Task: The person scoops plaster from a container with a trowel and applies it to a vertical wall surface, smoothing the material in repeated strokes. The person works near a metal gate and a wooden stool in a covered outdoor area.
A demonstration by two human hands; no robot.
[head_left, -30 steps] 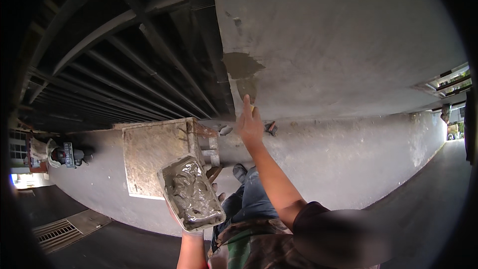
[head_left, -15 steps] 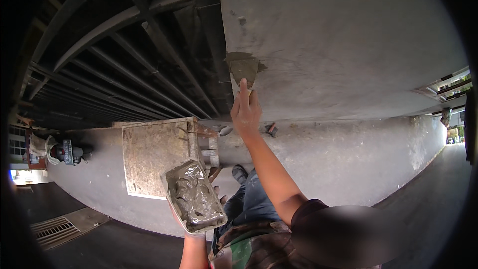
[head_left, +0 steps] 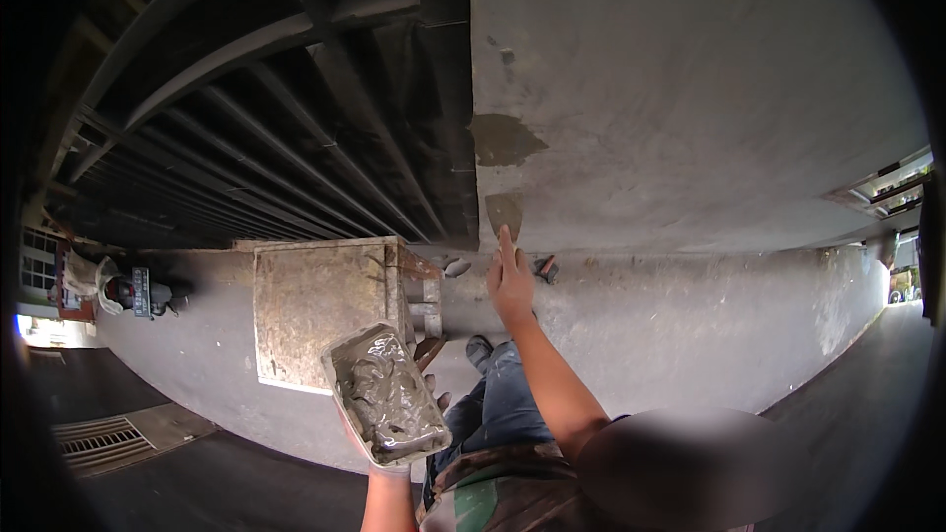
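My right hand [head_left: 510, 284] holds a putty knife [head_left: 503, 207], its broad blade pointing up against the grey plastered wall [head_left: 680, 69], just below an irregular patch of darker wet filler [head_left: 507, 138] beside the wall's left edge. My left hand [head_left: 387, 463] grips a rectangular plastic tub [head_left: 384, 389] of glossy grey paste from underneath and the sides, its fingers showing along the right side.
Dark metal bars [head_left: 256, 128] fill the upper left. A stained box-like wooden stand [head_left: 315, 296] is left of my legs. A small dark and orange object [head_left: 548, 268] lies at the wall's foot. A motorbike [head_left: 128, 288] stands far left; a window [head_left: 877, 182] is at right.
Over the last second my right hand rose with the knife onto the wet patch, then dropped below it. The view has shifted slightly, and the tub remains in my left hand.
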